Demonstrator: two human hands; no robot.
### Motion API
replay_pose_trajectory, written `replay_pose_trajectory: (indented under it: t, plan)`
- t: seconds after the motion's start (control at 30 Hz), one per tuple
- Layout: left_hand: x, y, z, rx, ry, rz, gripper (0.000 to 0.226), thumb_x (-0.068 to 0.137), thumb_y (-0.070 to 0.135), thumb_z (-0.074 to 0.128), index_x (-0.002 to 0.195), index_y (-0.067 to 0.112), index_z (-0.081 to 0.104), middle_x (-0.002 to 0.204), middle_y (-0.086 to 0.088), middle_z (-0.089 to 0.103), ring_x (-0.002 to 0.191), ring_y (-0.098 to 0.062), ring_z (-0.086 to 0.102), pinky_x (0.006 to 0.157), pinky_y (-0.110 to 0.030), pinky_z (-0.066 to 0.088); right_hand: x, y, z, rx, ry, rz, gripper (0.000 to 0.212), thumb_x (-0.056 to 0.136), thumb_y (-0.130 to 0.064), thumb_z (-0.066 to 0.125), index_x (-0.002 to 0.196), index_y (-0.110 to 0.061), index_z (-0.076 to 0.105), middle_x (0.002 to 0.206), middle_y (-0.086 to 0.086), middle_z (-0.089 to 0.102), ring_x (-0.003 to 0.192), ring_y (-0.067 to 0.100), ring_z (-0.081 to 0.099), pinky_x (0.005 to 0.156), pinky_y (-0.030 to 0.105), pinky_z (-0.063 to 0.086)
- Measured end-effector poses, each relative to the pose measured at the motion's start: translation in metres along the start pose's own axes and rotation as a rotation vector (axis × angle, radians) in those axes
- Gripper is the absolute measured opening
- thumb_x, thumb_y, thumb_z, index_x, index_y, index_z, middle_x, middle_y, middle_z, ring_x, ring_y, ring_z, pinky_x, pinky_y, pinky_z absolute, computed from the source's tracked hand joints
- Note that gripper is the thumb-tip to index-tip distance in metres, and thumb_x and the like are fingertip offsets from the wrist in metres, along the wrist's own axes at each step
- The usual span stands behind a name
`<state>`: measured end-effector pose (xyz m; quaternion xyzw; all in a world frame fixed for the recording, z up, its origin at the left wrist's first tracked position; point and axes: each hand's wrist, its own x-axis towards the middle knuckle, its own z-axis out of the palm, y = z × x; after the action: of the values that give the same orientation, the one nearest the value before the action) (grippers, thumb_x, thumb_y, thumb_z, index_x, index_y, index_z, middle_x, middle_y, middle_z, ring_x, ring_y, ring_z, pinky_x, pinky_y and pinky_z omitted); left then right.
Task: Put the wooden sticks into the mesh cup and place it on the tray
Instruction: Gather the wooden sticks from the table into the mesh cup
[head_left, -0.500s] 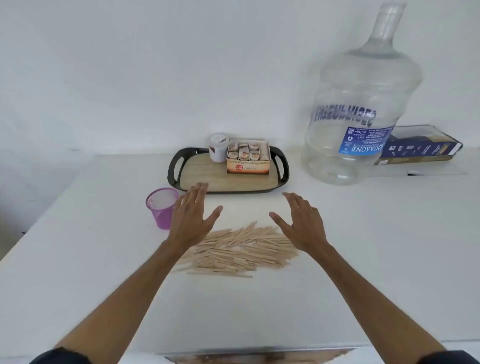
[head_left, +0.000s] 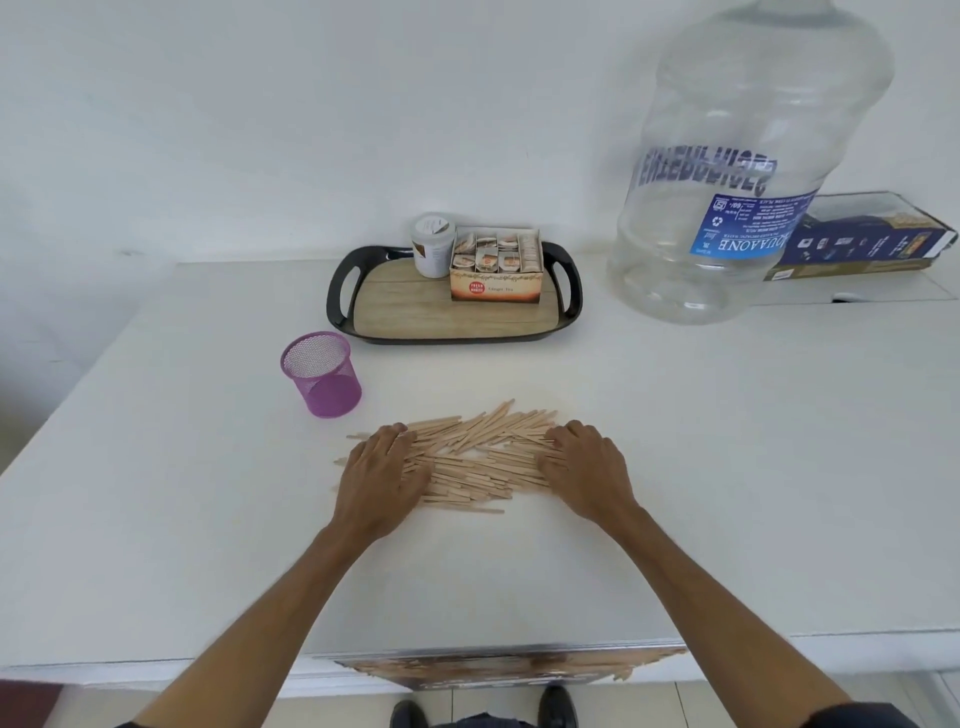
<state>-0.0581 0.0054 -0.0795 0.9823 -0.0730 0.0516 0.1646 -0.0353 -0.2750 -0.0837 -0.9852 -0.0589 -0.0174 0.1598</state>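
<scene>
Near the front edge of the white table, both hands had come down from their hovering position of half a second before and lay on the pile of wooden sticks. The left hand rested on the pile's left end and the right hand on its right end, each with fingers bent inward against the sticks. Whether any stick was actually clasped could not be told; the posture read as two hands raking the pile together from either side. The sticks lay flat and roughly parallel on the table, a few stragglers poking out at the left.

Beyond the pile to the left stood the purple mesh cup, upright, empty as far as could be seen, and well apart from either hand. Farther back sat the black-rimmed tray with a wooden floor, carrying a small white tub and a box of tea bags; bare floor remained at its front left. A large clear water bottle and a blue carton stood at the far right.

Judged from this, gathering had only begun: no stick was in the cup.
</scene>
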Motion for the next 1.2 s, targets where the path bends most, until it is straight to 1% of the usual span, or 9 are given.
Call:
replay_pose_trajectory:
  t: [0.2, 0.33, 0.5, 0.6, 0.73, 0.87, 0.97, 1.1, 1.2]
  plan:
    - [0.005, -0.002, 0.009, 0.002, 0.000, 0.004, 0.068, 0.086, 0.057, 0.033, 0.128, 0.009, 0.057, 0.139, -0.011, 0.054, 0.131, -0.028, 0.046, 0.108, -0.042, 0.032, 0.014, -0.006, -0.001, 0.033, 0.101, -0.056, 0.040, 0.091, -0.041, 0.059, 0.123, -0.017, 0.063, 0.120, 0.000, 0.062, 0.112, 0.022, 0.057, 0.090, 0.036, 0.044]
    - [0.019, 0.002, 0.008, 0.039, -0.011, -0.007, 0.075, 0.087, 0.063, 0.030, 0.137, 0.009, 0.047, 0.145, -0.011, 0.047, 0.135, -0.027, 0.041, 0.111, -0.044, 0.031, 0.028, -0.010, 0.002, -0.010, 0.012, -0.082, 0.057, 0.090, -0.052, 0.055, 0.136, -0.019, 0.053, 0.138, 0.001, 0.052, 0.126, 0.022, 0.048, 0.100, 0.039, 0.039]
    - [0.036, 0.001, 0.012, 0.116, -0.105, -0.020, 0.087, 0.083, 0.068, 0.025, 0.145, 0.008, 0.038, 0.149, -0.011, 0.041, 0.138, -0.026, 0.035, 0.115, -0.043, 0.024, 0.038, -0.011, 0.008, -0.077, -0.055, -0.137, 0.069, 0.088, -0.062, 0.048, 0.142, -0.019, 0.045, 0.142, 0.002, 0.047, 0.129, 0.022, 0.045, 0.102, 0.040, 0.037]
    - [0.043, 0.000, 0.014, 0.115, -0.100, 0.048, 0.077, 0.082, 0.062, 0.028, 0.133, 0.008, 0.051, 0.133, -0.009, 0.050, 0.123, -0.026, 0.046, 0.107, -0.042, 0.032, 0.042, -0.013, 0.011, -0.098, -0.044, -0.182, 0.062, 0.087, -0.059, 0.049, 0.135, -0.020, 0.051, 0.134, 0.002, 0.052, 0.122, 0.022, 0.049, 0.098, 0.039, 0.039]
    - [0.046, 0.000, 0.019, 0.067, -0.056, 0.139, 0.051, 0.089, 0.043, 0.032, 0.118, 0.011, 0.059, 0.116, -0.006, 0.055, 0.105, -0.025, 0.053, 0.094, -0.039, 0.040, 0.043, -0.014, 0.016, -0.061, -0.014, -0.216, 0.042, 0.090, -0.045, 0.051, 0.122, -0.019, 0.061, 0.121, 0.001, 0.057, 0.111, 0.022, 0.053, 0.090, 0.035, 0.041]
    - [0.046, -0.004, 0.025, -0.002, 0.000, 0.142, 0.033, 0.096, 0.029, 0.039, 0.113, 0.010, 0.060, 0.111, -0.006, 0.056, 0.100, -0.023, 0.054, 0.086, -0.038, 0.043, 0.041, -0.011, 0.021, -0.034, 0.034, -0.262, 0.032, 0.095, -0.038, 0.052, 0.115, -0.015, 0.064, 0.114, 0.003, 0.060, 0.104, 0.023, 0.056, 0.085, 0.036, 0.045]
    - [0.049, -0.003, 0.028, -0.017, 0.021, 0.134, 0.035, 0.097, 0.030, 0.035, 0.108, 0.010, 0.061, 0.107, -0.005, 0.057, 0.096, -0.023, 0.054, 0.081, -0.036, 0.044, 0.042, -0.010, 0.021, -0.068, 0.069, -0.295, 0.029, 0.097, -0.035, 0.049, 0.112, -0.015, 0.063, 0.113, 0.002, 0.060, 0.102, 0.023, 0.057, 0.084, 0.036, 0.045]
    - [0.054, -0.003, 0.030, -0.022, 0.039, 0.135, 0.025, 0.099, 0.023, 0.041, 0.104, 0.010, 0.062, 0.107, -0.004, 0.057, 0.096, -0.024, 0.055, 0.080, -0.035, 0.042, 0.046, -0.010, 0.018, -0.076, 0.030, -0.312, 0.035, 0.099, -0.042, 0.041, 0.118, -0.019, 0.058, 0.121, -0.003, 0.057, 0.111, 0.019, 0.053, 0.094, 0.036, 0.040]
    - [0.058, -0.002, 0.027, -0.043, 0.000, 0.118, 0.041, 0.098, 0.034, 0.032, 0.115, 0.009, 0.060, 0.114, -0.003, 0.057, 0.103, -0.023, 0.053, 0.084, -0.036, 0.041, 0.048, -0.007, 0.016, -0.047, -0.023, -0.315, 0.052, 0.095, -0.055, 0.038, 0.130, -0.020, 0.053, 0.129, -0.002, 0.054, 0.118, 0.018, 0.051, 0.098, 0.037, 0.039]
